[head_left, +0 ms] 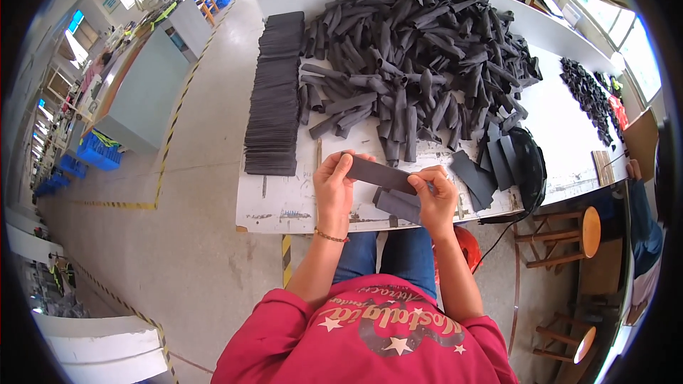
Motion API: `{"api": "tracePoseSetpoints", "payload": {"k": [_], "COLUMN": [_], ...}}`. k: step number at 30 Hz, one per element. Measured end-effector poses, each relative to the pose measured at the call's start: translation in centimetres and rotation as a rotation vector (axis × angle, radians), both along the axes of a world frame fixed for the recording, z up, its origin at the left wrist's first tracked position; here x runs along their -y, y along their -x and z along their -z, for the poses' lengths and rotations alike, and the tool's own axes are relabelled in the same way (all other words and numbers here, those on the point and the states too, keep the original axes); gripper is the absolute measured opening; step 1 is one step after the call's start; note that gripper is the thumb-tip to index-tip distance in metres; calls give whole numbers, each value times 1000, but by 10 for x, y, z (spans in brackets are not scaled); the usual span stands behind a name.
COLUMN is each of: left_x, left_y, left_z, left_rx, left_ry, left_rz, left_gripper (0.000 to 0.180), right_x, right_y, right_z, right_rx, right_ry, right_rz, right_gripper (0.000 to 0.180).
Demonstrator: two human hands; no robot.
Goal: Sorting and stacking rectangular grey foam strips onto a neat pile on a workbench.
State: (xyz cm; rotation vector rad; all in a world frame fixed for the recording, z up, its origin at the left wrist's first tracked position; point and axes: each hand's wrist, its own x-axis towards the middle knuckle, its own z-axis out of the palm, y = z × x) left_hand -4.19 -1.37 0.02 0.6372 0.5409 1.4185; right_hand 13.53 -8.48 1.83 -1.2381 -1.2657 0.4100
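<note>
Between my two hands a dark grey fabric strip (380, 173) is stretched out flat above the table's front edge. My left hand (334, 179) pinches its left end, thumb on top. At the right end my right hand (435, 195) grips it between thumb and fingers. Just below the strip, another dark fabric piece (398, 205) lies on the white table (284, 203), partly covered by my right hand. A long, neat row of stacked dark strips (274, 92) runs along the table's left side. Beyond my hands spreads a big heap of loose, curled dark strips (420, 50).
Flat dark pieces (473, 179) lie right of my hands, beside a black bag-like bundle (530, 174) with a cord hanging off the edge. Smaller dark pieces (589, 99) lie farther right. Wooden stools (589, 232) stand at the right, near another person's arm (635, 174).
</note>
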Motion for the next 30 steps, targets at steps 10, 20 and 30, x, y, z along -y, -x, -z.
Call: {"api": "tracePoseSetpoints", "payload": {"k": [10,20,30], "left_x": [-7,-8,-10], "left_y": [-4,-2,-12], "left_z": [-1,12,1], "left_rx": [-105,23,-57], "left_ry": [19,156,-14], "left_rz": [-63,-2,-138], "left_gripper": [17,16,16], "right_x": [3,6,7], "right_y": [-3,-11,2], "right_z": [10,8,-4], "right_rx": [-426,-444,245], "right_ry": [420,481,76], "right_rz": [-258,-249,32], "right_gripper": [30,33,19]}}
